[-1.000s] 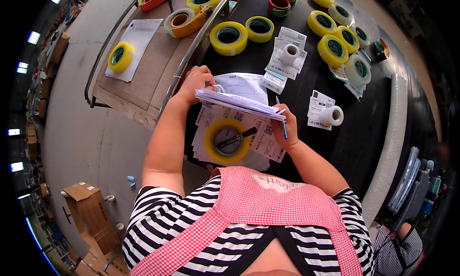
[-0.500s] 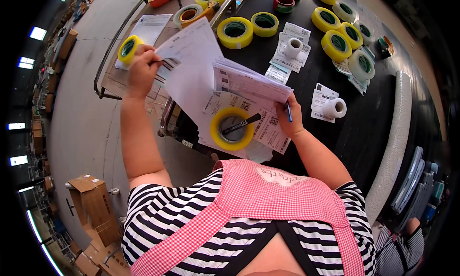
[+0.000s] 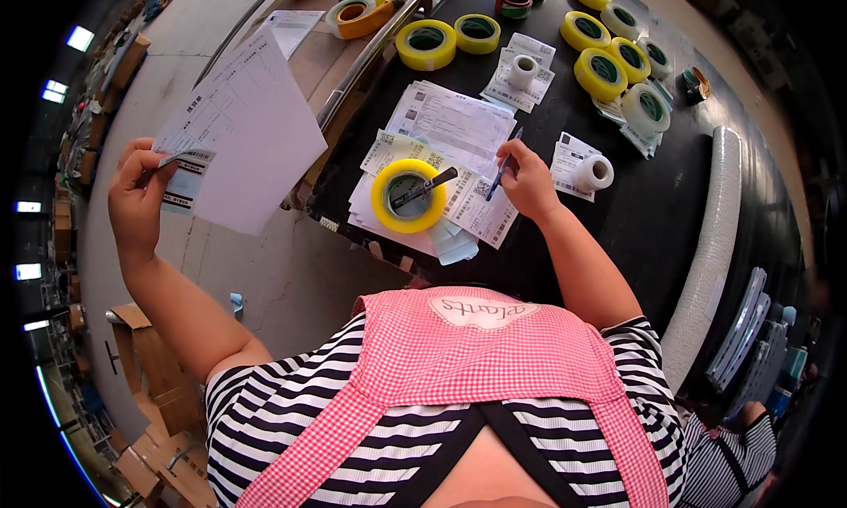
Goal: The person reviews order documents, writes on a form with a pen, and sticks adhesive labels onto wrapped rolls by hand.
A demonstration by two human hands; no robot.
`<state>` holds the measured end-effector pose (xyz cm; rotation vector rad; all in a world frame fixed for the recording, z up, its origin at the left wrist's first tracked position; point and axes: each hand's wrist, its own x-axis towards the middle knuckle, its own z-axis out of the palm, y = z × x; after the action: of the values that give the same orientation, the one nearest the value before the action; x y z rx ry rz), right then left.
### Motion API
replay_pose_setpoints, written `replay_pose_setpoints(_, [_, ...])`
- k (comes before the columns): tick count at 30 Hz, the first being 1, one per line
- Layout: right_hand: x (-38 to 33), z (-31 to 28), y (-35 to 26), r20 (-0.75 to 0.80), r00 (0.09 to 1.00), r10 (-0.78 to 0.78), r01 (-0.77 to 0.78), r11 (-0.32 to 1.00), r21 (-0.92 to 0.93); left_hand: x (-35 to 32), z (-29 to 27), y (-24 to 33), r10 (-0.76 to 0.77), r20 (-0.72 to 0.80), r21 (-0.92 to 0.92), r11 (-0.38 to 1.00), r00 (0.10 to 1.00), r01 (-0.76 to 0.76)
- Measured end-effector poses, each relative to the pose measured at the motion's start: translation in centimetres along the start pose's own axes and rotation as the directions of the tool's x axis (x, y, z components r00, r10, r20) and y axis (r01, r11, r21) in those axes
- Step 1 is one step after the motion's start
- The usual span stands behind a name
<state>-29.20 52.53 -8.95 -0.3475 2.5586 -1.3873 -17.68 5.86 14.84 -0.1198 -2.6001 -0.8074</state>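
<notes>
Off to the left of the table, my left hand (image 3: 137, 190) pinches the edge of a printed paper sheet (image 3: 251, 142), with a barcode label (image 3: 185, 180) at the same grip. My right hand (image 3: 529, 182) is closed around a slim blue pen (image 3: 501, 168), over the right side of the papers on the black table. Beside it lie a stack of printed forms (image 3: 450, 129) and several shipping labels (image 3: 485, 206). A yellow tape roll (image 3: 382, 195) rests on the labels, and a black marker (image 3: 432, 183) leans across its ring.
Several tape rolls (image 3: 602, 74) stand at the back right. A small white roll (image 3: 593, 173) sits on labels. One long wrapped roll (image 3: 710, 252) lies along the right side. Cardboard boxes (image 3: 154, 367) are on the floor at left. Another person's striped clothing (image 3: 737, 455) shows at lower right.
My left hand has drawn the sheet away to the left and down. The stack of forms, earlier raised in my right hand, now lies on the table, and that hand keeps the pen.
</notes>
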Motion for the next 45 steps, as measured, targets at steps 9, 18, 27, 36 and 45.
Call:
replay_pose_setpoints(9, [0.3, -0.9, -7.7, -0.095, 0.904, -0.417, 0.419, 0.908, -0.005, -3.1, -1.8, 5.1, 0.017, 0.120, -0.155, 0.988, 0.993, 0.002])
replay_pose_setpoints(18, [1.6, 10.4, -17.4, 0.268, 0.772, -0.576, 0.270, 0.680, 0.681, -4.0, -4.0, 5.5, 0.330, 0.177, -0.215, 0.932, 0.927, -0.290])
replay_pose_setpoints(27, [9.5, 20.5, -18.3, -0.021, 0.999, -0.039, 0.043, 0.724, 0.688, 6.7, -1.9, -19.3, 0.098, 0.101, -0.678, 0.735, 0.990, -0.004])
replay_pose_setpoints(36, [16.3, 19.9, -19.0, -0.288, 0.909, 0.300, -0.065, 0.786, 0.615, 15.8, 12.0, -35.7, -0.036, 0.547, 0.307, 0.938, 0.836, -0.161])
replay_pose_setpoints(45, [30.2, 23.4, -21.3, -0.474, 0.853, 0.217, 0.000, 0.910, 0.415, 18.3, 9.4, -41.6, -0.003, 0.424, -0.366, 0.914, 0.906, 0.174])
